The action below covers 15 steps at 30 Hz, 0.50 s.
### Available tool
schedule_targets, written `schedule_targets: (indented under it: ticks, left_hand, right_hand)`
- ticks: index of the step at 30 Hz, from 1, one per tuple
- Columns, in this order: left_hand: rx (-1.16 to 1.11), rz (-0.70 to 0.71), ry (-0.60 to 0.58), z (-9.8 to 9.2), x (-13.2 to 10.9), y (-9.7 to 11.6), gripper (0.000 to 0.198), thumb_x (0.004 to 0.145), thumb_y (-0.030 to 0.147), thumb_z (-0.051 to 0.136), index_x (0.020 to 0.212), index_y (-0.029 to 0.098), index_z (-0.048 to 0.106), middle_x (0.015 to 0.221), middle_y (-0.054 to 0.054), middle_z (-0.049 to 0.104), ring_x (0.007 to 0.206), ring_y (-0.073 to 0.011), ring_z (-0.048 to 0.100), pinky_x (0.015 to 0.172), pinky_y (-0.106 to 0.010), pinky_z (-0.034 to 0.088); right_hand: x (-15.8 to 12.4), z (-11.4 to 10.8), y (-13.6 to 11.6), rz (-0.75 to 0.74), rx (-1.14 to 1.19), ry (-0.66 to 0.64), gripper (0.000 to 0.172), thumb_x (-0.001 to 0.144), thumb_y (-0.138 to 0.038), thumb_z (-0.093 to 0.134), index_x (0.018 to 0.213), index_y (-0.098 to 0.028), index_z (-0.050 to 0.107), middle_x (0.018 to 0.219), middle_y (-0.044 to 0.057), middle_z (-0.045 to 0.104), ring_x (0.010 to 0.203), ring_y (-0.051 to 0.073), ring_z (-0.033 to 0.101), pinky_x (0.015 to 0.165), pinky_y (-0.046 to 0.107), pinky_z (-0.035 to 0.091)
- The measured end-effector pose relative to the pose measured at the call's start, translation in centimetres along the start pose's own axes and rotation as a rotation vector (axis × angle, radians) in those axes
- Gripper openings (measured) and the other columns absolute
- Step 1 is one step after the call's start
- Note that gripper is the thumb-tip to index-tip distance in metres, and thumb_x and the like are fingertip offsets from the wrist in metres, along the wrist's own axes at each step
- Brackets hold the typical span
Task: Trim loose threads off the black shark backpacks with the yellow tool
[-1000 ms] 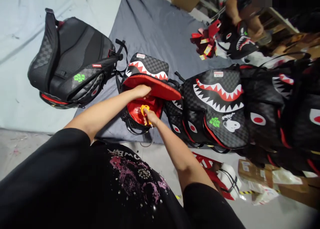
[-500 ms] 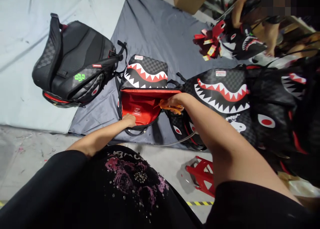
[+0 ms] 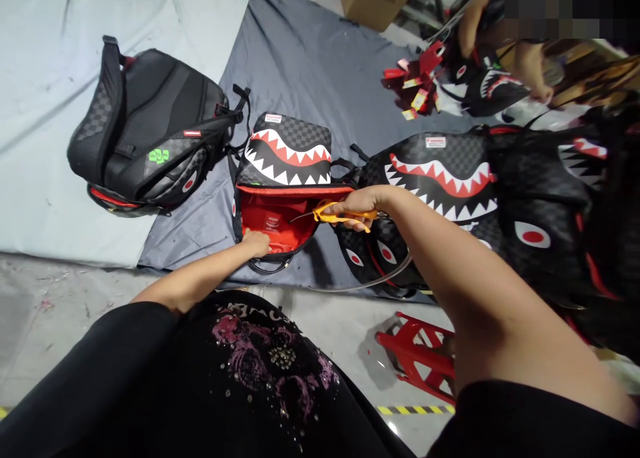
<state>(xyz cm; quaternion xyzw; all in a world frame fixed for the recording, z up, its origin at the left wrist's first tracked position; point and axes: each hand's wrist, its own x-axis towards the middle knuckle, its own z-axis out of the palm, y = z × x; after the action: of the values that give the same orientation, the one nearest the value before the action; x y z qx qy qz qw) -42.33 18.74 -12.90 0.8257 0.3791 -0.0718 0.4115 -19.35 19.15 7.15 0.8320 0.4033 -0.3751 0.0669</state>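
A black checkered backpack (image 3: 295, 135) with a printed shark mouth lies with its compartment open toward me, red lining (image 3: 260, 208) showing. My left hand (image 3: 256, 243) is closed on the near edge of that opening, fingertips partly hidden inside. In my right hand (image 3: 363, 201) is an orange air blow gun (image 3: 320, 211), held at the opening's right side. Its thin metal nozzle points left into the compartment. A clear hose (image 3: 370, 285) curves away below my right wrist.
Another backpack (image 3: 160, 105) lies straps-up on the left. More shark-print backpacks (image 3: 440, 171) crowd the right side. Beyond them, a co-worker's hands are beside a bag and red tags (image 3: 415, 85). A red stool (image 3: 420, 355) stands on the floor; a cardboard box (image 3: 377, 1) sits at the back.
My right hand has drawn back slightly to the right with the blow gun, and its nozzle now shows clearly. The upper rim of the opening sits a little lower. My left hand keeps its place.
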Motion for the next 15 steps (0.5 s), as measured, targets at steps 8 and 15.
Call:
schedule_targets:
  ticks: [8, 15]
  left_hand:
    - [-0.070, 0.148, 0.519, -0.9, -6.5, -3.9, 0.031, 0.097, 0.031, 0.042, 0.099, 0.016, 0.070, 0.103, -0.012, 0.072, 0.102, -0.0242, 0.064, 0.096, -0.036, 0.045]
    - [-0.831, -0.276, 0.651, -6.9, -2.4, -10.2, 0.062, 0.091, 0.047, 0.058, 0.141, 0.013, 0.047, 0.140, -0.018, 0.056, 0.130, -0.0276, 0.054, 0.112, -0.041, 0.041]
  right_hand:
    - [-3.0, 5.7, 3.1, 0.115, 0.157, -0.338, 0.026, 0.084, -0.039, 0.072, 0.080, -0.016, 0.061, 0.050, 0.000, 0.058, 0.039, 0.017, 0.055, 0.044, 0.028, 0.047]
    - [-8.6, 14.9, 16.7, -0.047, 0.645, -0.323, 0.039, 0.068, -0.048, 0.076, 0.083, -0.015, 0.063, 0.057, -0.001, 0.064, 0.050, 0.013, 0.061, 0.045, 0.018, 0.042]
